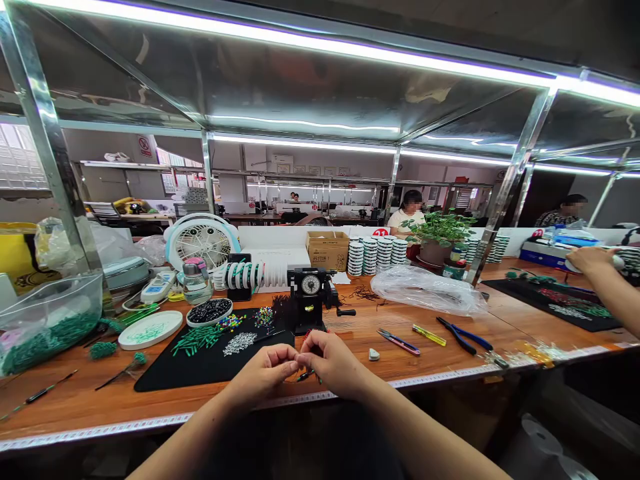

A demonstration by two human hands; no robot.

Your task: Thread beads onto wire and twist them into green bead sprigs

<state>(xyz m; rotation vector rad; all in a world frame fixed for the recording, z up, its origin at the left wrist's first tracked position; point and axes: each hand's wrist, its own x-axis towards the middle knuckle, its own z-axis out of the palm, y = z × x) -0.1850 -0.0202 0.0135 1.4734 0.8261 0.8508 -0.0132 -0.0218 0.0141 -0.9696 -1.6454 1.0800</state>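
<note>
My left hand (264, 371) and my right hand (331, 359) meet at the table's front edge, fingertips pinched together. What lies between the fingertips is too small and hidden to make out. A thin dark strand with green bits (304, 377) shows just beneath my right hand; whether it is held I cannot tell. Left of my hands, a black mat (173, 373) carries green tube-like pieces (200, 340), small silvery pieces (240, 343) and multicoloured beads (264, 317). Behind my hands stands a black hand-cranked machine with a round dial (310, 285).
Scissors (399, 341), a yellow-handled tool (429, 335) and blue-black pliers (465, 335) lie to the right. At left are a white plate (150, 331), a dish of black beads (210, 312) and a fan (203, 243). A co-worker's arm (607, 280) reaches in from the right.
</note>
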